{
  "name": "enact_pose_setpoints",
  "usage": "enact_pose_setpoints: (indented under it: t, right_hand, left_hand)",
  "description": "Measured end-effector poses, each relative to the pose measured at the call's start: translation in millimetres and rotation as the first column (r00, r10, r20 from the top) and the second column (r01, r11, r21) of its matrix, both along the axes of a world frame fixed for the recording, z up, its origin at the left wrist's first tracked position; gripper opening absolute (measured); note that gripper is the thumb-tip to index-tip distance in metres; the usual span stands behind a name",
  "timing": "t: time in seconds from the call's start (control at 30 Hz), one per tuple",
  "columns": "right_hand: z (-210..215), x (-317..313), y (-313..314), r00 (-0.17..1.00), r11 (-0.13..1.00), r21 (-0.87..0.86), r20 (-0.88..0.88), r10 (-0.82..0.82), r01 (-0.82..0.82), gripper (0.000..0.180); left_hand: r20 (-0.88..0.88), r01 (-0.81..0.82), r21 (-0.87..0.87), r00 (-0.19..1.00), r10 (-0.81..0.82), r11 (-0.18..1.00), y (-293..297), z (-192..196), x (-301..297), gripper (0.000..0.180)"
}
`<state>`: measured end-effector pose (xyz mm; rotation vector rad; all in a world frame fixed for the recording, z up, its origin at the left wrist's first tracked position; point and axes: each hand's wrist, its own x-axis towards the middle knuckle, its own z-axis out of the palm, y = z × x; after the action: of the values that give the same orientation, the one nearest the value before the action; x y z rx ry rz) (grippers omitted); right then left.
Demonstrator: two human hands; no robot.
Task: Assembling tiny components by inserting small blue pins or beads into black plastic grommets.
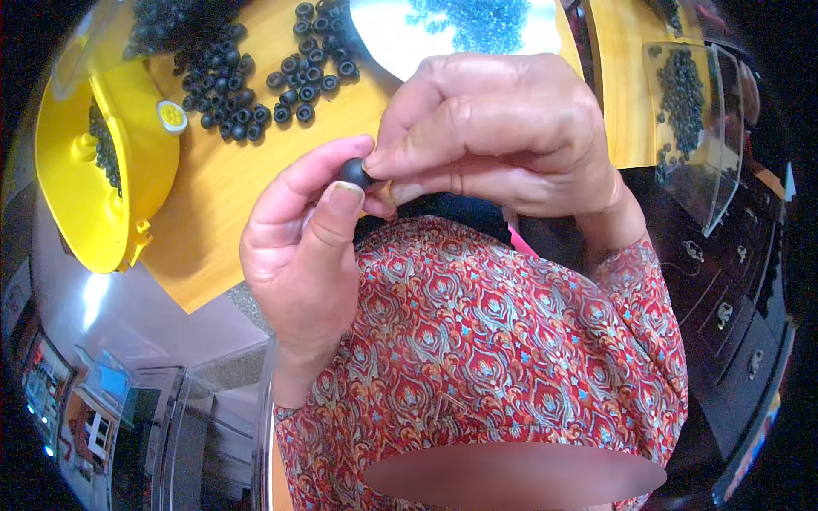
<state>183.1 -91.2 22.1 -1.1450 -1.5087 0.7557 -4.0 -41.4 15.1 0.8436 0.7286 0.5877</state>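
Right hand (pixel 511 136) and left hand (pixel 302 230) pinch one small black piece (pixel 351 174) together. Uneven pressure could pop it loose.

on table (pixel 209 230): rings (pixel 226 94), left of plate (pixel 383 34) with bits (pixel 486 25) on it; far left: tub (pixel 158 102) with pellets (pixel 104 149) inside; far right: box (pixel 720 175) with pieces (pixel 683 98) inside; between left hand (pixel 294 230) and right hand (pixel 511 128): bead (pixel 354 173).

The left grip (pixel 294 234) and right grip (pixel 520 128) partly cover the round black piece (pixel 353 174). The picture's far edge cuts off the white plate (pixel 385 43), its bluish bits (pixel 481 25) too small to tell apart. The far-left black heap (pixel 175 21) blurs together.
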Motion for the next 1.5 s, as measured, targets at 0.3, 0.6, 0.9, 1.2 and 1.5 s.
enact_pose_setpoints:
  t: [0.3,0.6,0.9,1.2,1.5]
  right_hand:
    - [1.1,15.5,17.9,0.96,0.977,-0.019,-0.195,0.203,-0.211,0.015]
    - [12.8,15.6,21.6,0.949,0.979,0.057,-0.24,0.202,-0.194,0.011]
    - [-3.1,10.2,22.5,0.993,0.959,0.272,-0.062,0.103,-0.082,0.011]
    - [-12.1,6.6,20.5,0.913,0.98,0.017,-0.362,0.189,-0.196,0.016]
    - [6.6,10.2,22.0,0.916,0.948,-0.094,-0.303,0.263,-0.304,0.038]
  left_hand:
    - [0.228,0.067,-0.317,0.974,0.007,0.946,5.2,1.0,-0.6,0.032]
    - [0.244,0.095,-0.34,0.97,-0.01,0.936,14.2,0.3,-3.3,0.037]
    - [0.245,0.07,-0.394,0.969,0.031,0.916,5.7,-1.1,1.8,0.041]
    - [0.235,0.015,-0.263,0.971,0.049,0.965,0.3,1.0,4.1,0.038]
    - [0.185,0.014,-0.186,0.983,0.021,0.982,1.8,-2.5,5.2,0.037]
